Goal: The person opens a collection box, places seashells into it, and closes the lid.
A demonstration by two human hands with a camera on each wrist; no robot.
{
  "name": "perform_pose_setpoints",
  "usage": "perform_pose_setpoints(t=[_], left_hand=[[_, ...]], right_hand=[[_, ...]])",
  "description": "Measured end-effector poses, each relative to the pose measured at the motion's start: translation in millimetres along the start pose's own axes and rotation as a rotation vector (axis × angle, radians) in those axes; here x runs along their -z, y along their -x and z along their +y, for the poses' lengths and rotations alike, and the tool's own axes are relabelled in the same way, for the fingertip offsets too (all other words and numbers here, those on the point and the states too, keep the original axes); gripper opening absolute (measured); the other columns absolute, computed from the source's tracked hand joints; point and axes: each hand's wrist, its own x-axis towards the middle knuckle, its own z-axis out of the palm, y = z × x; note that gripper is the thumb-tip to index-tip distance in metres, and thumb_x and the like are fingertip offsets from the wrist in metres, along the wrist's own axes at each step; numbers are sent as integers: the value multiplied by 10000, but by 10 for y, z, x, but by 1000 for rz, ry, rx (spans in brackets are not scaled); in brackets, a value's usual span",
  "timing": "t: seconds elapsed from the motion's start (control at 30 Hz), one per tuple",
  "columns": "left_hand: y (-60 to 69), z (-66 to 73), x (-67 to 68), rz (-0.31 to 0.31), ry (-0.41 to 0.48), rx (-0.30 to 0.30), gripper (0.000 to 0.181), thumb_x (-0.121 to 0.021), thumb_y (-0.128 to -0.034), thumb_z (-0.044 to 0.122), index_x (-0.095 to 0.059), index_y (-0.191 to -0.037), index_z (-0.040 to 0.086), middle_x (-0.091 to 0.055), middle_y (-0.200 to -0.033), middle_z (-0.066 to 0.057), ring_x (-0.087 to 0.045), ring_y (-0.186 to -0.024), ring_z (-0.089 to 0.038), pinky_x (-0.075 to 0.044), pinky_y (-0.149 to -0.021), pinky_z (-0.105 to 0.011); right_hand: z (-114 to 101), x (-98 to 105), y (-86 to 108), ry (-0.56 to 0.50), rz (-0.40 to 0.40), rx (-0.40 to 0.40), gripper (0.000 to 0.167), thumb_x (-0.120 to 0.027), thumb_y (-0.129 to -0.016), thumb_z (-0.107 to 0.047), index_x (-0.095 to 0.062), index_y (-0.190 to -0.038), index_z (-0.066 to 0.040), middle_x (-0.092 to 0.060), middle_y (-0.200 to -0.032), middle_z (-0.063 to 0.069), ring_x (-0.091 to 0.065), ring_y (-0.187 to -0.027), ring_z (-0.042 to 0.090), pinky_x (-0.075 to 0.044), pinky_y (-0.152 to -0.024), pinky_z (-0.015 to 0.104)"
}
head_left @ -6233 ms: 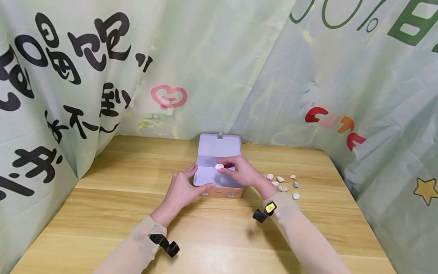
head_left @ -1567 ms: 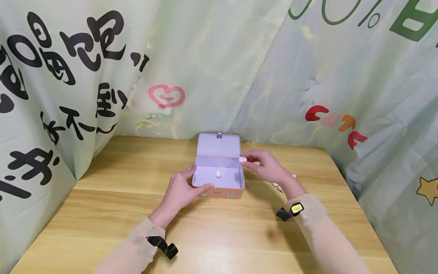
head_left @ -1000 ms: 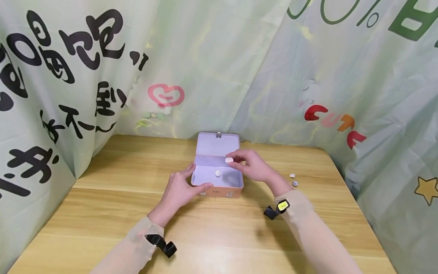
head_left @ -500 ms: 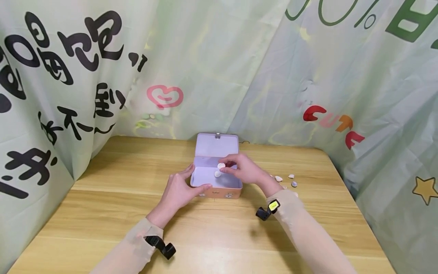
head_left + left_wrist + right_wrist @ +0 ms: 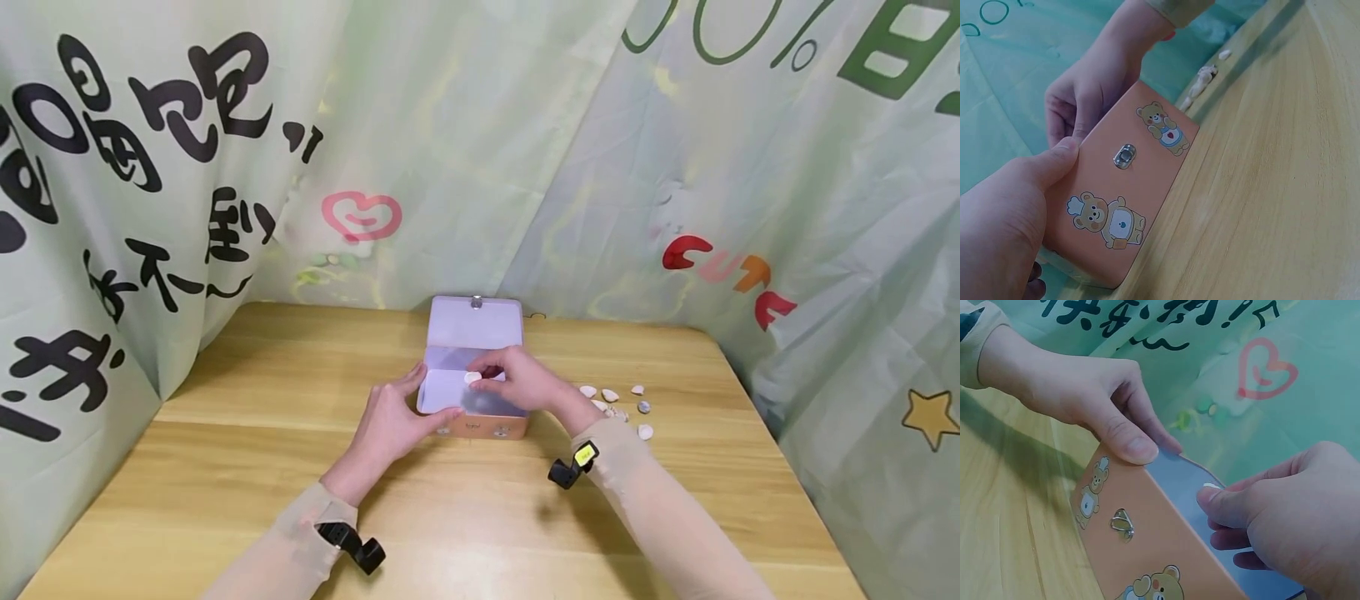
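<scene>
An orange tin box [image 5: 480, 427] with a lavender inside stands on the wooden table, its lid [image 5: 475, 323] tipped back. In the left wrist view its front shows two bear pictures and a metal latch [image 5: 1125, 156]. My left hand [image 5: 390, 423] holds the box's left side, thumb on the front edge and fingers round the side. Over the inside of the box, my right hand [image 5: 525, 382] pinches a white seashell [image 5: 472, 377] between thumb and fingers. Only that shell's edge shows in the right wrist view. My right hand hides part of the box's floor.
Several small seashells [image 5: 610, 395] lie to the right of the box, a round white one [image 5: 646, 432] nearest me. The table [image 5: 465, 517] runs back to a printed curtain [image 5: 450, 150] hanging close behind the lid.
My right hand has carried the seashell from the box's right edge leftward and down into it. A shell seen lying inside is now hidden. My left hand keeps its hold.
</scene>
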Motion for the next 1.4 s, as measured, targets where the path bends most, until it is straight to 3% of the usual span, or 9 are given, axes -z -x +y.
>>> perform_pose_setpoints(t=[0.13,0.27,0.33,0.5,0.63,0.73,0.9,1.07,1.4], left_hand=[[2,-5,-9,9,-1,-8,1062,-860,-741,715,-601,-1418,-60,-576,-1433,-210,-652,-664,-206,-470,-538,-323],[9,-14,-13,23,-13,-14,1056,-860,-738,720,-610,-1413,-53,-589,-1422,-204,-707,-1100,-405,-558,-763,-372],[8,-13,-13,24,-13,-13,1052,-858,-741,720,-612,-1411,-53,-591,-1421,-201,-700,-1115,-418,-558,-773,-378],[7,-3,-18,18,-1,-7,1056,-861,-740,717,-610,-1409,-60,-588,-1427,-198,-710,-773,-304,-519,-627,-368],[2,-11,-27,22,-6,-15,1048,-862,-741,716,-618,-1402,-62,-598,-1413,-204,-725,-1061,-384,-601,-826,-436],[3,-18,-27,28,-5,-19,1049,-863,-738,717,-624,-1397,-63,-602,-1406,-208,-600,-1278,-402,-594,-862,-450],[8,-8,-9,20,2,1,1073,-860,-724,733,-609,-1409,-53,-588,-1426,-199,-677,-1151,-440,-547,-712,-376],[7,12,-10,0,11,42,1116,-836,-716,773,-589,-1435,-43,-565,-1457,-184,-726,-869,-341,-507,-593,-351],[15,36,6,-35,38,85,1121,-858,-713,747,-568,-1460,-36,-542,-1483,-194,-268,-390,-42,-419,-436,-305]], right_hand=[[-9,-11,-10,16,-14,-15,205,-769,-992,-115,-781,-1172,-18,-765,-1013,-20,-676,-890,84,-567,-865,316],[-27,-33,-30,16,-12,-22,221,-774,-986,-109,-774,-1178,0,-767,-1007,-3,-684,-896,91,-578,-882,361],[-33,-42,-42,16,-12,-14,229,-776,-983,-103,-768,-1179,14,-768,-1009,11,-690,-903,96,-584,-892,397],[-31,-59,-61,40,-22,-11,232,-783,-978,-108,-767,-1176,13,-772,-1033,34,-703,-924,106,-586,-910,422],[-21,-56,-66,49,-30,-10,261,-777,-980,-95,-751,-1198,47,-775,-1104,122,-728,-1007,208,-567,-962,444],[-18,-29,-52,34,-24,-6,289,-765,-983,-72,-729,-1225,81,-758,-1163,187,-720,-1079,302,-545,-1002,469],[-65,117,45,14,39,-8,291,-766,-982,-72,-728,-1231,75,-744,-1196,204,-703,-1112,351,-533,-1016,481],[-75,368,258,3,121,-37,279,-756,-989,-75,-733,-1229,65,-740,-1214,204,-697,-1124,358,-522,-1024,523],[237,765,755,79,174,-169,269,-747,-1006,-113,-743,-1238,25,-744,-1217,187,-699,-1111,324,-525,-1008,536]])
